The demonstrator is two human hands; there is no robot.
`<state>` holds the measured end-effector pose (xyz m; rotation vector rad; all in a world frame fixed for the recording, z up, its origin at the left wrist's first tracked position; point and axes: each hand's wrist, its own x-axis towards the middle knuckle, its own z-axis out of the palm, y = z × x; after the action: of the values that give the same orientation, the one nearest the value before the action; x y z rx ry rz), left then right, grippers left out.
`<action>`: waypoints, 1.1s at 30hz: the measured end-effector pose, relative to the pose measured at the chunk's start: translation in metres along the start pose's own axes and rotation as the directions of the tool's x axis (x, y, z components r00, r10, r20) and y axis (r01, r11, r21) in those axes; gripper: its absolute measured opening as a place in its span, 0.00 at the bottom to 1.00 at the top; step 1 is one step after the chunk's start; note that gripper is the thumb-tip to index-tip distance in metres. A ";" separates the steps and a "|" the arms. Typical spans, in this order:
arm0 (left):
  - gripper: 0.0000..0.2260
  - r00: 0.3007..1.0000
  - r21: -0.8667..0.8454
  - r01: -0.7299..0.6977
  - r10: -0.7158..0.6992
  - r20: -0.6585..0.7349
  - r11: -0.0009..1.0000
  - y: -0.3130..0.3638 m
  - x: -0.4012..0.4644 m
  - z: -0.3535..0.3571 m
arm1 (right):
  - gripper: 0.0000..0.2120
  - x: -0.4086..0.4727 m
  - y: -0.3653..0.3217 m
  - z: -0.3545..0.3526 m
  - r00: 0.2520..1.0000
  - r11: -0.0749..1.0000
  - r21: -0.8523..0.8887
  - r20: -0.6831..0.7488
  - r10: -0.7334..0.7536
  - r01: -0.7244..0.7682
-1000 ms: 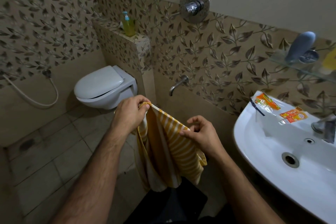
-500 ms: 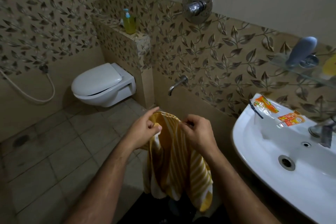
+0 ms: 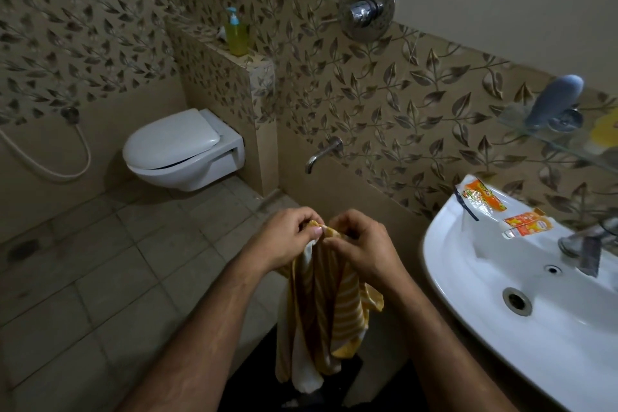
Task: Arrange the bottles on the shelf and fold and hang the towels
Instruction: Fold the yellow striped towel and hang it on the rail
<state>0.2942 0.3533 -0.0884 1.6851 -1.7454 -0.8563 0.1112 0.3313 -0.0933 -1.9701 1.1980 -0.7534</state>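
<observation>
A yellow-and-white striped towel (image 3: 321,318) hangs in front of me, bunched at its top edge. My left hand (image 3: 284,237) pinches that edge from the left, and my right hand (image 3: 361,244) pinches it from the right, knuckles nearly touching. A yellow-green pump bottle (image 3: 236,35) stands on the tiled ledge above the toilet. A grey-blue bottle (image 3: 553,100) lies tilted on the glass shelf (image 3: 568,147) at the right, beside a blurred yellow object (image 3: 605,134).
A white sink (image 3: 501,328) fills the lower right, with orange sachets (image 3: 485,201) on its rim and a tap (image 3: 585,241). A white toilet (image 3: 180,150) hangs at the left wall. A wall spout (image 3: 321,154) and shower mixer (image 3: 366,7) sit ahead.
My hands have come together, bringing the towel's two top corners close, so it hangs narrower and doubled. Both hands have dropped slightly lower in view.
</observation>
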 end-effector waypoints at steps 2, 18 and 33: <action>0.04 0.996 0.006 0.001 0.000 -0.089 1.000 0.002 0.002 -0.002 | 0.18 0.001 0.004 -0.003 0.996 0.996 0.023 0.015 0.089 -0.090; 0.06 0.978 0.100 -0.115 0.131 -0.163 0.988 0.029 0.008 -0.044 | 0.19 0.006 0.006 -0.016 0.999 0.996 0.074 -0.002 -0.041 0.041; 0.06 0.980 0.161 -0.108 0.132 -0.150 0.981 0.025 0.007 -0.050 | 0.11 0.019 -0.011 -0.009 0.890 0.983 0.181 0.451 -0.066 -0.018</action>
<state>0.3159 0.3435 -0.0371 1.6740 -1.8189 -0.5300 0.1181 0.3153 -0.0769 -1.8724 0.7941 -0.3602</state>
